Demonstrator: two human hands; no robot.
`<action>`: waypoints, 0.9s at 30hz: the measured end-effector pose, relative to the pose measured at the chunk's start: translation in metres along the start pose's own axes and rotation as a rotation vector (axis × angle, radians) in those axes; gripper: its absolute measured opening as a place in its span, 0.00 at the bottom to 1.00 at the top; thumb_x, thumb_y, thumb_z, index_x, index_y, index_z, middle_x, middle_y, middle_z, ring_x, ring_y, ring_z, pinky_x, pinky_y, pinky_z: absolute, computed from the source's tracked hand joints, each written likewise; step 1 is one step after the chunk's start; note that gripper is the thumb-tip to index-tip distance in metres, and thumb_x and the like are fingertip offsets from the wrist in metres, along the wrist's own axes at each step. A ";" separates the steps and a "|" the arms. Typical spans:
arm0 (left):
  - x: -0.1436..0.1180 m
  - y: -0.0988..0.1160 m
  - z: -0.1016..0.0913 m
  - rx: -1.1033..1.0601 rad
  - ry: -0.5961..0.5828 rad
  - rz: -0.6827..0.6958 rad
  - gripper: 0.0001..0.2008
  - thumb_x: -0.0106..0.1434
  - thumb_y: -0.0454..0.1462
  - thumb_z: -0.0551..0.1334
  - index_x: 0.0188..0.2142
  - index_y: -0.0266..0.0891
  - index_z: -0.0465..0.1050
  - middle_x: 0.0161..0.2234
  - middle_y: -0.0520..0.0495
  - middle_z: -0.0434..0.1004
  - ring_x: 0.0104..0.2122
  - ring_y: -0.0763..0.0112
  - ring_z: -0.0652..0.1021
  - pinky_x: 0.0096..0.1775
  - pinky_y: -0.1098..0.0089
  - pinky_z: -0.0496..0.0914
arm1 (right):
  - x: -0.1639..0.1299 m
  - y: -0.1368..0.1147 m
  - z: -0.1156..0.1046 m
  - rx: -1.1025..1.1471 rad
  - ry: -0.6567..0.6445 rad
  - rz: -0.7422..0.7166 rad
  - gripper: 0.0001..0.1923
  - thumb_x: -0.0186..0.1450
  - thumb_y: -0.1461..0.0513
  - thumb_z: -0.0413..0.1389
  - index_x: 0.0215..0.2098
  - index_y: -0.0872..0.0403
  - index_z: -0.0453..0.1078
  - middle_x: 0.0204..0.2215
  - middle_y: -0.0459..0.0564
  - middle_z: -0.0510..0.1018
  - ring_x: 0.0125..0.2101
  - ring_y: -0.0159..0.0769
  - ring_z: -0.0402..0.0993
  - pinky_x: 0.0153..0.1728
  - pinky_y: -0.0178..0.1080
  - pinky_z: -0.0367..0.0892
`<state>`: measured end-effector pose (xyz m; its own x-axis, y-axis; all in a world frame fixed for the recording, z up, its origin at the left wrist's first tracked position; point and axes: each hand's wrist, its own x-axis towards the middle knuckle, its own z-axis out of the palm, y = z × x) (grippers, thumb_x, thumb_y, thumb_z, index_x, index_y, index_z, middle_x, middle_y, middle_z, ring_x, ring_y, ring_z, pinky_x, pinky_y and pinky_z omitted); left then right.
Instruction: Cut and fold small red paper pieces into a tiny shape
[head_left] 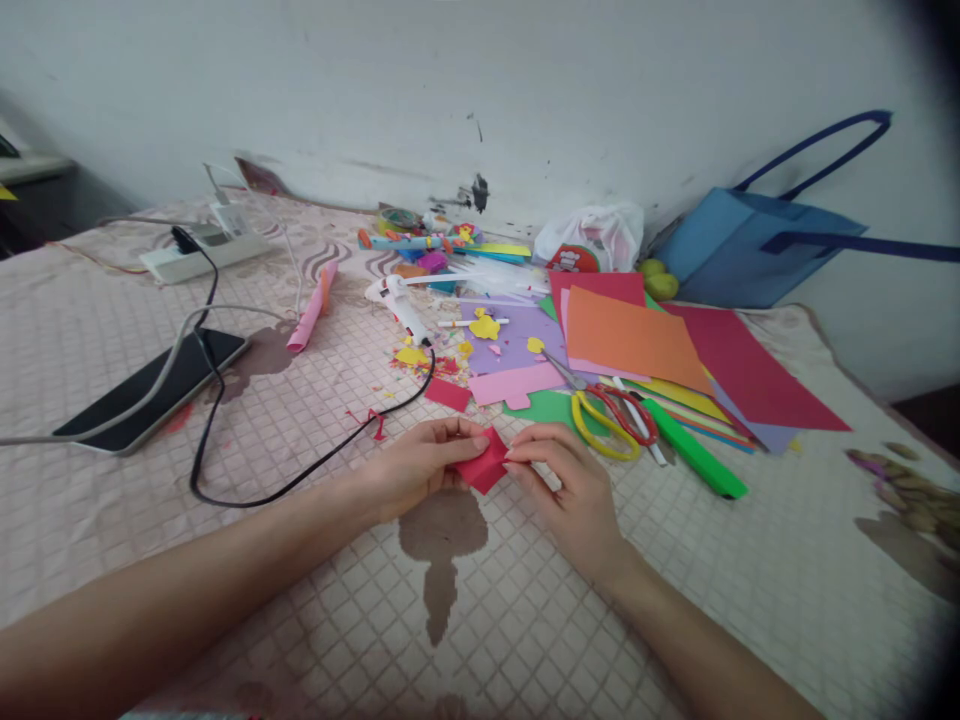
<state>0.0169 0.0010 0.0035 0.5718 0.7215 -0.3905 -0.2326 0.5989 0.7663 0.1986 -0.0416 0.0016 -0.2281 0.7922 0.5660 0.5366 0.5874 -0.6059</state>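
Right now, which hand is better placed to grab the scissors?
Likely the right hand: the scissors lie just beyond it, while the left hand sits farther away. Both pinch the red paper.

The hands (495, 470) hide part of the red paper (484, 465); the blue bag (750, 250) strap runs off-frame.

2 bare forearms enter from the bottom edge, with no sleeves, watch, bracelet or rings showing. The left hand (420, 465) and right hand (574, 490) are ungloved, with slim fingers and short, plain nails free of any polish.
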 end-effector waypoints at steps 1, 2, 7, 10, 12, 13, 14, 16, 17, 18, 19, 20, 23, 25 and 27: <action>0.000 0.000 0.000 0.000 -0.001 -0.004 0.10 0.54 0.37 0.67 0.34 0.34 0.72 0.28 0.51 0.72 0.24 0.80 0.71 0.29 0.75 0.65 | 0.000 0.000 0.000 -0.006 0.002 -0.013 0.08 0.63 0.70 0.54 0.38 0.52 0.69 0.35 0.49 0.71 0.39 0.36 0.70 0.42 0.41 0.67; 0.000 0.000 0.000 -0.004 -0.003 -0.004 0.10 0.54 0.37 0.68 0.34 0.34 0.72 0.28 0.51 0.72 0.25 0.79 0.72 0.30 0.75 0.65 | 0.000 0.000 0.000 -0.009 0.004 -0.028 0.09 0.62 0.70 0.55 0.38 0.52 0.69 0.35 0.50 0.71 0.39 0.36 0.70 0.42 0.41 0.67; 0.002 0.000 0.000 -0.033 -0.030 0.018 0.10 0.54 0.36 0.68 0.34 0.34 0.71 0.31 0.48 0.74 0.29 0.76 0.74 0.33 0.73 0.67 | 0.000 -0.002 0.001 -0.008 0.000 -0.096 0.11 0.62 0.71 0.55 0.40 0.53 0.70 0.36 0.50 0.71 0.39 0.36 0.70 0.40 0.40 0.68; 0.002 0.000 -0.001 -0.037 -0.028 0.011 0.09 0.55 0.36 0.66 0.34 0.35 0.71 0.31 0.48 0.74 0.28 0.76 0.74 0.32 0.73 0.66 | -0.001 -0.001 0.001 -0.010 -0.005 -0.095 0.11 0.62 0.72 0.54 0.39 0.53 0.70 0.35 0.50 0.71 0.38 0.35 0.70 0.40 0.39 0.68; 0.002 0.000 0.000 -0.045 -0.019 0.014 0.07 0.56 0.36 0.66 0.33 0.35 0.71 0.31 0.49 0.73 0.28 0.77 0.73 0.32 0.74 0.66 | -0.001 0.000 0.001 -0.009 -0.011 -0.092 0.11 0.63 0.72 0.53 0.39 0.53 0.69 0.35 0.51 0.71 0.38 0.35 0.70 0.40 0.40 0.68; 0.001 0.000 0.000 -0.047 -0.018 0.017 0.07 0.56 0.35 0.66 0.33 0.35 0.71 0.30 0.49 0.73 0.28 0.77 0.73 0.32 0.74 0.66 | -0.001 0.000 0.001 -0.010 -0.013 -0.093 0.11 0.63 0.72 0.53 0.39 0.53 0.69 0.36 0.51 0.71 0.39 0.35 0.70 0.40 0.40 0.68; 0.001 0.000 0.000 -0.049 -0.024 0.019 0.07 0.56 0.35 0.66 0.33 0.34 0.71 0.30 0.49 0.73 0.28 0.77 0.73 0.32 0.74 0.67 | -0.001 0.000 0.001 -0.013 -0.013 -0.096 0.10 0.63 0.72 0.53 0.39 0.53 0.69 0.36 0.51 0.71 0.39 0.35 0.69 0.40 0.40 0.68; 0.001 0.000 0.001 -0.047 -0.038 0.018 0.08 0.55 0.35 0.66 0.34 0.34 0.71 0.30 0.49 0.73 0.28 0.76 0.73 0.33 0.73 0.67 | -0.002 0.001 0.002 -0.024 -0.015 -0.109 0.10 0.62 0.71 0.54 0.39 0.53 0.69 0.35 0.51 0.71 0.38 0.36 0.69 0.40 0.40 0.68; 0.000 0.000 0.001 -0.044 -0.041 0.015 0.08 0.55 0.35 0.66 0.34 0.34 0.71 0.30 0.49 0.73 0.28 0.76 0.73 0.33 0.72 0.67 | -0.002 0.001 0.002 -0.029 -0.018 -0.116 0.10 0.62 0.71 0.55 0.39 0.53 0.69 0.35 0.51 0.70 0.38 0.36 0.69 0.39 0.40 0.68; 0.000 0.000 0.001 -0.041 -0.042 0.013 0.08 0.55 0.35 0.66 0.34 0.34 0.71 0.29 0.49 0.72 0.27 0.77 0.73 0.33 0.72 0.67 | -0.002 0.001 0.003 -0.033 -0.022 -0.121 0.09 0.62 0.71 0.55 0.39 0.53 0.69 0.35 0.51 0.70 0.37 0.36 0.69 0.39 0.40 0.68; 0.000 0.000 0.001 -0.039 -0.040 0.014 0.08 0.55 0.35 0.67 0.34 0.34 0.71 0.29 0.49 0.72 0.27 0.77 0.72 0.33 0.73 0.67 | -0.002 0.001 0.003 -0.035 -0.029 -0.124 0.09 0.62 0.71 0.55 0.38 0.54 0.69 0.35 0.51 0.70 0.37 0.36 0.69 0.38 0.40 0.68; 0.000 0.000 0.001 -0.038 -0.036 0.016 0.08 0.54 0.34 0.67 0.33 0.34 0.71 0.29 0.50 0.72 0.27 0.78 0.72 0.33 0.74 0.67 | -0.002 0.000 0.003 -0.039 -0.034 -0.124 0.09 0.62 0.71 0.55 0.38 0.54 0.69 0.34 0.51 0.70 0.37 0.36 0.69 0.37 0.40 0.68; 0.001 -0.002 0.001 -0.021 -0.033 0.028 0.08 0.54 0.34 0.67 0.33 0.33 0.71 0.27 0.50 0.71 0.26 0.79 0.71 0.31 0.76 0.65 | -0.002 -0.001 0.003 -0.062 -0.035 -0.120 0.08 0.62 0.71 0.54 0.36 0.54 0.69 0.33 0.51 0.71 0.37 0.36 0.67 0.38 0.41 0.67; 0.001 -0.002 0.001 0.000 -0.039 0.033 0.09 0.54 0.35 0.67 0.32 0.33 0.71 0.26 0.51 0.70 0.25 0.80 0.70 0.30 0.76 0.64 | -0.002 -0.002 0.003 -0.069 -0.031 -0.122 0.07 0.62 0.71 0.55 0.36 0.54 0.69 0.33 0.51 0.71 0.37 0.37 0.67 0.39 0.42 0.66; 0.001 -0.003 0.002 0.009 -0.039 0.033 0.10 0.53 0.36 0.68 0.32 0.33 0.71 0.25 0.51 0.70 0.24 0.80 0.70 0.29 0.76 0.63 | -0.002 -0.002 0.003 -0.058 -0.038 -0.126 0.07 0.62 0.71 0.55 0.37 0.54 0.68 0.33 0.50 0.72 0.37 0.37 0.67 0.39 0.43 0.66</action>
<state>0.0194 -0.0005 0.0021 0.5944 0.7265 -0.3448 -0.2449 0.5719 0.7830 0.1952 -0.0438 0.0001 -0.3269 0.7190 0.6133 0.5471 0.6732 -0.4975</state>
